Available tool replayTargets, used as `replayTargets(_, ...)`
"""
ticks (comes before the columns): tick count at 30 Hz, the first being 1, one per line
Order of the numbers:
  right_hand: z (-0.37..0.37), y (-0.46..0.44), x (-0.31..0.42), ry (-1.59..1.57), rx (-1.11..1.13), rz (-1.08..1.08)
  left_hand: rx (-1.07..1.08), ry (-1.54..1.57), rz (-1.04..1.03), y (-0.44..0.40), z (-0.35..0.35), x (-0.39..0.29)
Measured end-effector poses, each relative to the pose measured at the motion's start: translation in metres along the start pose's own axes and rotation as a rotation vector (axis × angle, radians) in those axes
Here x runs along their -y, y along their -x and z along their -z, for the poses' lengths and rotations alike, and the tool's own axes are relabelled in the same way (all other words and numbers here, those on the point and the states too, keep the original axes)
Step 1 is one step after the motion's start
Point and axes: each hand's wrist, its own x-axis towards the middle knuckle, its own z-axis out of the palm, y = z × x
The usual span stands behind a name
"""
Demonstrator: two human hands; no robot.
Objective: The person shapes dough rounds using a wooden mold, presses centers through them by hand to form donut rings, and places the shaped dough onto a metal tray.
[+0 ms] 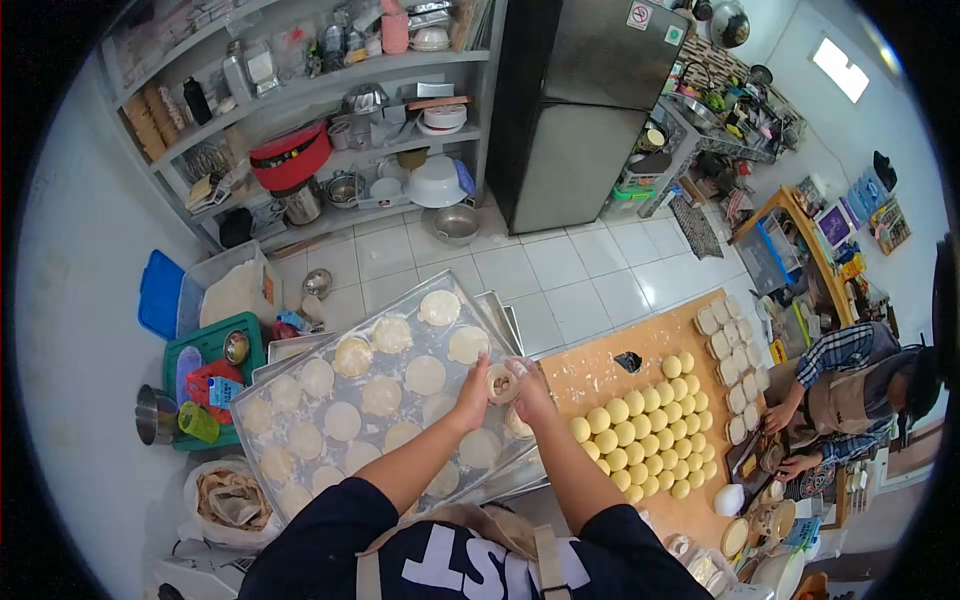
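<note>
Between my two hands is a small round dough piece [501, 384] with a darker spot at its middle. The fingers of my left hand [474, 393] press round its left side, and those of my right hand [531, 393] curl round its right side. Both hands are above the right edge of a metal tray [330, 388]. Flat pale dough rounds [425, 375] lie spread over this tray in rows. To the right, a wooden table [590, 372] bears several rows of yellow dough balls [638, 430].
Several small filled cups [735, 365] line the table's right side, where a co-worker [845, 390] handles something. Green tray [238, 335] and white bag [215, 522] stand at left. Steel shelves [330, 75] and a fridge [585, 120] stand beyond the tiled floor [535, 270].
</note>
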Motion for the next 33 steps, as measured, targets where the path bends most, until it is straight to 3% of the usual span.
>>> replayTargets(5, -0.002, 0.008, 0.018, 0.352, 0.018, -0.081, 0.051, -0.443, -0.163, 0.020, -0.015, -0.036)
replayTargets(6, -0.007, 0.010, 0.020, 0.231, -0.017, 0.006, 0.058, -0.501, -0.182, 0.019, -0.016, -0.039)
replayTargets(9, -0.028, 0.017, 0.029, -0.047, -0.136, 0.221, 0.083, 0.211, -0.159, 0.028, -0.034, -0.031)
replayTargets(11, -0.042, 0.027, 0.040, -0.128, -0.251, 0.289, 0.042, 0.417, -0.164, 0.029, -0.044, -0.032)
replayTargets(12, -0.038, 0.027, 0.042, -0.029, -0.166, 0.254, 0.021, 0.521, -0.163, 0.029, -0.046, -0.032)
replayTargets(14, -0.024, 0.028, 0.049, 0.171, 0.002, 0.185, 0.039, 0.108, -0.154, 0.015, -0.037, -0.041)
replayTargets(15, -0.029, 0.036, 0.057, 0.191, -0.023, 0.199, 0.047, -0.099, -0.150, 0.010, -0.035, -0.044)
replayTargets(17, -0.046, 0.060, 0.075, 0.224, -0.076, 0.229, 0.118, -0.111, -0.208, 0.017, -0.041, -0.045)
replayTargets(18, -0.051, 0.063, 0.073, 0.087, -0.150, 0.303, 0.155, -0.119, -0.241, 0.022, -0.045, -0.048)
replayTargets(19, -0.057, 0.066, 0.071, -0.051, -0.220, 0.377, 0.218, 0.242, -0.230, 0.043, -0.059, -0.051)
replayTargets(20, -0.061, 0.068, 0.070, -0.191, -0.287, 0.448, 0.153, 0.379, -0.211, 0.047, -0.069, -0.048)
replayTargets(22, -0.055, 0.074, 0.076, 0.061, -0.188, 0.387, 0.020, 0.652, -0.158, 0.055, -0.083, -0.040)
replayTargets(23, -0.049, 0.077, 0.079, 0.187, -0.145, 0.355, 0.004, 0.547, -0.162, 0.047, -0.080, -0.038)
replayTargets(26, -0.038, 0.083, 0.089, 0.293, -0.068, 0.230, 0.038, -0.225, -0.151, 0.060, -0.080, -0.069)
replayTargets(27, -0.037, 0.081, 0.084, 0.175, -0.149, 0.336, 0.072, -0.311, -0.272, 0.059, -0.080, -0.067)
replayTargets(29, -0.037, 0.071, 0.067, -0.064, -0.303, 0.546, 0.095, 0.147, -0.266, 0.066, -0.093, -0.058)
replayTargets(31, -0.029, 0.066, 0.062, -0.020, -0.282, 0.553, 0.036, 0.468, -0.228, 0.073, -0.107, -0.054)
replayTargets(33, -0.019, 0.068, 0.061, 0.088, -0.179, 0.429, 0.075, -0.037, -0.188, 0.062, -0.090, -0.061)
